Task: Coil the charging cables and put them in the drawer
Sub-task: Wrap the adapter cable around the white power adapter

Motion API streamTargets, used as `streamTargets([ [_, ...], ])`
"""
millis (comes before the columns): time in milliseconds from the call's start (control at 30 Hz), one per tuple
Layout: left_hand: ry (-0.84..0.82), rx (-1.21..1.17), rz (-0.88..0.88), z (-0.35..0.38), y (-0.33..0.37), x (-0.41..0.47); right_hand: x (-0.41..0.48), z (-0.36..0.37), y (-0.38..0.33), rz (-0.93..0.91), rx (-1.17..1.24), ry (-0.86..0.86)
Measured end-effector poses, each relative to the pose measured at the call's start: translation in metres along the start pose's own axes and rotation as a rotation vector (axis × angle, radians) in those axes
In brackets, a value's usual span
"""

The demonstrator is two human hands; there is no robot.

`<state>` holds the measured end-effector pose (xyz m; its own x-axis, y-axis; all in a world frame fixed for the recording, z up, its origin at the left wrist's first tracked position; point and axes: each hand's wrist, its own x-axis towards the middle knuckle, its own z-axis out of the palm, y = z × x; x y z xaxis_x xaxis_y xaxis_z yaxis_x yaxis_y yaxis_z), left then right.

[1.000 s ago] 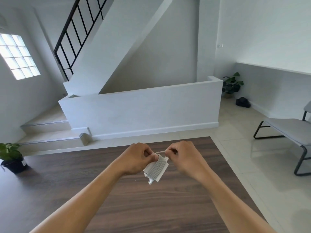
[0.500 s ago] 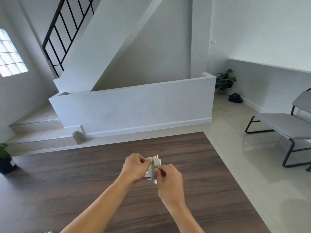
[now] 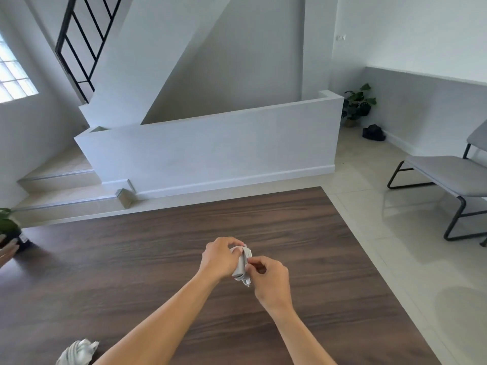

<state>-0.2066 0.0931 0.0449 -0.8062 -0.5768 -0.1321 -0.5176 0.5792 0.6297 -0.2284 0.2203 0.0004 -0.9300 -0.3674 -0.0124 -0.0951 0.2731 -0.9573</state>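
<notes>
Above the dark wooden table (image 3: 303, 233) I hold a white charging cable (image 3: 242, 264) wound into a tight bundle. My left hand (image 3: 220, 260) grips the bundle from the left. My right hand (image 3: 271, 277) pinches the cable's loose end against the bundle's right side, and a short plug end hangs below. Another white cable bundle (image 3: 76, 353) lies on the table at the near left edge, partly hidden by my left forearm. No drawer is in view.
A potted plant (image 3: 10, 233) stands at the table's far left corner, with part of another person's hand (image 3: 6, 252) beside it. A grey bench (image 3: 448, 177) stands on the tiled floor to the right. Stairs and a low white wall lie beyond the table.
My hands have come closer together and lower over the table, with the right hand now pressed to the bundle. The view tilted down, bringing the second bundle into sight at the near left.
</notes>
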Motion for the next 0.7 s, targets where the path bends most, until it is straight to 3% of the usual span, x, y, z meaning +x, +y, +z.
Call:
streamTargets([
  [500,-0.113,0.058,-0.117,0.036,0.001,0.016,0.001,0.004,0.034,0.128,0.033,0.067],
  [700,-0.128,0.043,-0.187,0.038,-0.001,0.023,-0.006,0.01,0.033,-0.055,-0.172,0.004],
])
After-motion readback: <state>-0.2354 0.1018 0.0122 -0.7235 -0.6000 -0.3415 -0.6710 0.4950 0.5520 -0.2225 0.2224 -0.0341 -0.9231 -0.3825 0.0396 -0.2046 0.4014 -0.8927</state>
